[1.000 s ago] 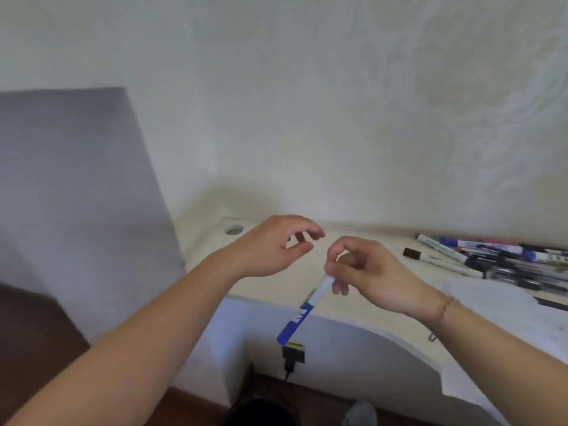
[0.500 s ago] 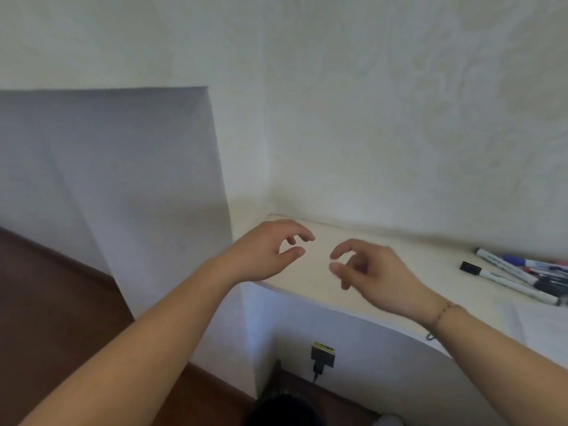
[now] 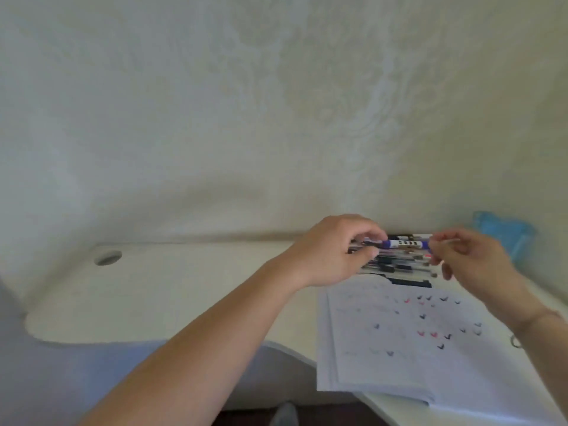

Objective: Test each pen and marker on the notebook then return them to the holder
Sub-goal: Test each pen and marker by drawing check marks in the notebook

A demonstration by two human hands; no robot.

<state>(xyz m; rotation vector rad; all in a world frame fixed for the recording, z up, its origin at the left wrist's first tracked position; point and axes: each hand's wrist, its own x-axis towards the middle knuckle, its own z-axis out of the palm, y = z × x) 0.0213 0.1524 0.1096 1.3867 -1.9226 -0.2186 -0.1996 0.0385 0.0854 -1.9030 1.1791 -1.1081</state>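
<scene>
I am looking down from the head camera, and it is the only view I have. My left hand (image 3: 333,250) is pinching one end of a blue marker (image 3: 405,243), fingers curled round it. My right hand (image 3: 470,259) is pinching the other end with thumb and fingertips. I am holding the marker flat, above the pile of pens (image 3: 396,265) lying by the back edge of the desk (image 3: 184,290), close to the wall. The picture is blurry, so I cannot tell which end is the cap.

The notebook (image 3: 399,342) is lying open near the front edge of the desk, just in front of the pile. Small tick marks in black, red and grey are already on the page. A blue thing (image 3: 504,232) is standing at the back right, against the wall. It may be the holder, but I cannot be sure.

I think the marker is light, hard and stiff. It is smooth plastic, so it could slip or roll. I think it is best to hold the fat body with one hand and pull the cap straight off with the other. A hard yank could flick ink.
</scene>
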